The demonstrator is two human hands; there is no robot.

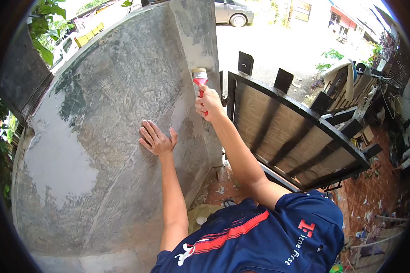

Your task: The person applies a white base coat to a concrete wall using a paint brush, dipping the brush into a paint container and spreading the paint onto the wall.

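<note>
My right hand (pixel 207 102) grips the red handle of a flat paintbrush (pixel 200 75). Its pale bristles point up and lie at the face of a concrete pillar (pixel 196 41). Against the rough grey concrete wall (pixel 123 85) my left hand (pixel 158 138) is spread, holding nothing; its fingers look whitened with dust or paint. A smooth, paler grey patch (pixel 58 153) covers part of the wall on the left. Dark blotches mark the surface above that patch.
A black metal gate (pixel 294 129) with tan patterned panels stands open beside the pillar. Reddish floor tiles (pixel 222 187) with white flakes lie below, near a tan sack or cloth (pixel 196 218). Beyond the wall a grey car (pixel 234 13) is parked. Leaves (pixel 44 30) hang at upper left.
</note>
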